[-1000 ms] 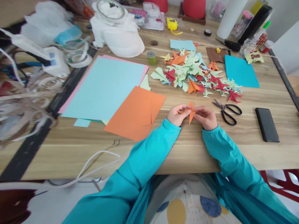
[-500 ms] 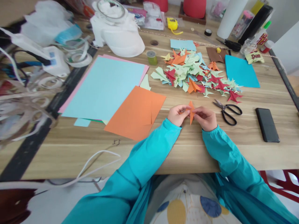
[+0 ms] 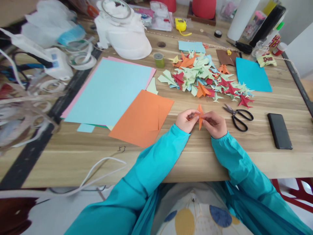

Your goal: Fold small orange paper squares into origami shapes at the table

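A small folded piece of orange paper (image 3: pixel 200 122), narrow and pointed at both ends, is pinched between my two hands above the table. My left hand (image 3: pixel 186 120) grips its left side with thumb and fingers. On the other side my right hand (image 3: pixel 215 124) pinches it near the middle. Fingertips cover part of the folds. Black-handled scissors (image 3: pixel 238 117) lie partly open to the right of my right hand. Beyond both hands spreads a heap of folded paper pieces (image 3: pixel 198 70) in green, orange, red and blue.
Left of my hands lie orange paper (image 3: pixel 139 117) and large light blue sheets (image 3: pixel 110 88). A phone (image 3: pixel 279 131) rests at the right, with bright blue paper (image 3: pixel 253 75) behind it. A thread spool (image 3: pixel 159 60), white cap (image 3: pixel 129 39) and tape measure (image 3: pixel 180 25) stand farther back. Cables crowd the left.
Almost nothing differs. Both hands keep their pinch on the folded orange paper, which has shifted very slightly; the things on the table stay where they were.
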The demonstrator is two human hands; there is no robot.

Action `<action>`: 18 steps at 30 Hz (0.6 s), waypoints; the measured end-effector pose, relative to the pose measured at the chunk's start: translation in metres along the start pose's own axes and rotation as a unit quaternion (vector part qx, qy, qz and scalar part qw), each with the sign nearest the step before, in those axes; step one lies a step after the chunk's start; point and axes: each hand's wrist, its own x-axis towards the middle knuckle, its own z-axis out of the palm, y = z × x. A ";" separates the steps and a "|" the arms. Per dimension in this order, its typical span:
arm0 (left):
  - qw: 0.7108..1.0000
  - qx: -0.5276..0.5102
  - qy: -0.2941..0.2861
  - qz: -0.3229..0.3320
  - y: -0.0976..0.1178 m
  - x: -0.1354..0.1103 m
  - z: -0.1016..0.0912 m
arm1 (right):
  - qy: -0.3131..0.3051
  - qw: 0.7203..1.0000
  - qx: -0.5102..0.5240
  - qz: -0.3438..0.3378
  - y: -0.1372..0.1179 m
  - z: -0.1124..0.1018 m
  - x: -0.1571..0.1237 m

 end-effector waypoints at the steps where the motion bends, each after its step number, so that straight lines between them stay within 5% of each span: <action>1: 1.000 0.004 0.000 0.000 0.000 0.000 0.000 | 0.000 1.000 -0.020 -0.020 -0.001 -0.001 0.000; 6: 1.000 0.014 0.006 -0.002 0.000 0.001 -0.001 | 0.006 0.994 -0.082 -0.074 -0.005 -0.002 0.001; 18: 0.999 -0.046 -0.016 -0.019 0.003 0.000 0.000 | 0.029 0.998 -0.036 -0.045 -0.004 -0.002 0.002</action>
